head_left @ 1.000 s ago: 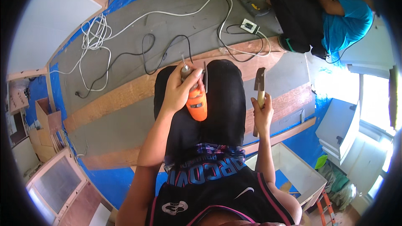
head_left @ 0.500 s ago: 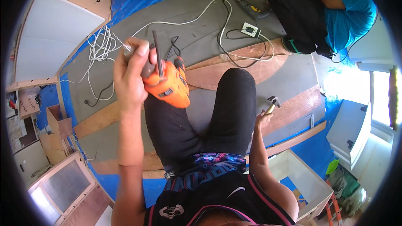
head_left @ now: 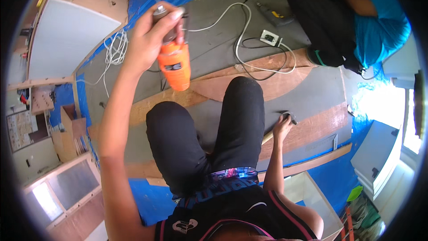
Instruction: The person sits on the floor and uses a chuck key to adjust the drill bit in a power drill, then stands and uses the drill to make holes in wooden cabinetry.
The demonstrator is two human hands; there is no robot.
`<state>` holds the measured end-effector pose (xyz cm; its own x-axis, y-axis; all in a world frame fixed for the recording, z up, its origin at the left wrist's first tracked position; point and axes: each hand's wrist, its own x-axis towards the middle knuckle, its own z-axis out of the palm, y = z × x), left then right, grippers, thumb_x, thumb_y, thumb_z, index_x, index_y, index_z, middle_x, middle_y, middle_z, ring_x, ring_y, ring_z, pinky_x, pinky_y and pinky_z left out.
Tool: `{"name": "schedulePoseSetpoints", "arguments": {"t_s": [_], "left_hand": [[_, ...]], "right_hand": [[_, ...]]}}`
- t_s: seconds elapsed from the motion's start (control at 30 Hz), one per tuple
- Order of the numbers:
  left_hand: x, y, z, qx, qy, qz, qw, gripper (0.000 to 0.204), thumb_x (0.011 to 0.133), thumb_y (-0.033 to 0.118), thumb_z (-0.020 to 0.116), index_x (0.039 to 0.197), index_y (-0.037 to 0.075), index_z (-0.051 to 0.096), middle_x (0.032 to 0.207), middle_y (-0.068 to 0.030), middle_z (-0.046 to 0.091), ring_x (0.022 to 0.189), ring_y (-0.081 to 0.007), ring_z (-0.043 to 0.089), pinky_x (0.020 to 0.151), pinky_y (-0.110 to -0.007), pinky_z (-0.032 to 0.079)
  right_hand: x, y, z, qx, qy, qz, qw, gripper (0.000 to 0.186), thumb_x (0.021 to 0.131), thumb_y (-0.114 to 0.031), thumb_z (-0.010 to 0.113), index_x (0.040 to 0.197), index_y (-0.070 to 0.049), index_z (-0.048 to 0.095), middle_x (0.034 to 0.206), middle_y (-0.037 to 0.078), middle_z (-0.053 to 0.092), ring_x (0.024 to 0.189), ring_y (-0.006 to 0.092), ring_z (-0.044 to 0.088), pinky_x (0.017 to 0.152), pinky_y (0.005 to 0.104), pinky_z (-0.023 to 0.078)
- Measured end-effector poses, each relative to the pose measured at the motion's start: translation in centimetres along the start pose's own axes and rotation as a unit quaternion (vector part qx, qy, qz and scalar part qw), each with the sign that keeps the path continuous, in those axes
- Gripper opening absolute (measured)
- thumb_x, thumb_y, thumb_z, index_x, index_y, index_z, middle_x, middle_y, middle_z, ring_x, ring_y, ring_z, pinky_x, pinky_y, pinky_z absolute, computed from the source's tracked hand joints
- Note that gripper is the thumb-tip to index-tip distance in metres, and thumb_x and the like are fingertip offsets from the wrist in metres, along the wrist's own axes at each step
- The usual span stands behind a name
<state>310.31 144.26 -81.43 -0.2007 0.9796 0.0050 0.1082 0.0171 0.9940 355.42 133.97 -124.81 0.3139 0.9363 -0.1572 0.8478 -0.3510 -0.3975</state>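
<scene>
The big grey board spreads out flat under the person's bent knees. A blue sheet shows past its right side. Another person in a blue shirt is down low at the board's far right corner. A box with a pale flat side stands off the board's far left corner. A strip of brown wood lies along the board's right part. An open white box sits off the board's near right side.

The orange drill is up in the air over the left half of the board. The left hand has its fingers wrapped around the drill's dark front part. A grey and yellow drill lies on the board's far right part. Loops of white cord lie at the board's left end. The hammer is over the board's right half, and the right hand has its fingers curled around it, close to the head. A little white socket box lies on the board's far right part.
</scene>
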Motion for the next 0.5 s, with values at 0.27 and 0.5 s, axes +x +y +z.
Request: {"name": "schedulePoseSetpoints", "arguments": {"t_s": [0.27,0.5], "left_hand": [[5.6,-8.2,2.7,0.037,-0.099,-0.001,0.994,0.018,0.107,0.022,0.056,0.102,0.005,0.057,0.083,-0.0022,0.061,0.070,-0.0104,0.061,0.068,-0.027,0.052],[7.8,-14.9,4.6,0.156,-0.040,0.023,0.987,0.032,0.105,0.035,0.061,0.099,0.004,0.056,0.067,-0.0017,0.064,0.059,-0.0061,0.061,0.054,-0.024,0.047]], "right_hand": [[5.0,-39.2,-18.2,0.624,-0.342,-0.197,0.675,0.042,0.111,-0.030,0.045,0.137,0.002,0.054,0.103,0.010,0.068,0.095,0.0181,0.066,0.082,0.0339,0.055],[9.2,-42.9,-11.8,0.618,-0.465,-0.061,0.631,0.021,0.107,-0.020,0.055,0.103,0.000,0.058,0.075,0.003,0.059,0.060,0.0101,0.055,0.052,0.0252,0.044]]}}
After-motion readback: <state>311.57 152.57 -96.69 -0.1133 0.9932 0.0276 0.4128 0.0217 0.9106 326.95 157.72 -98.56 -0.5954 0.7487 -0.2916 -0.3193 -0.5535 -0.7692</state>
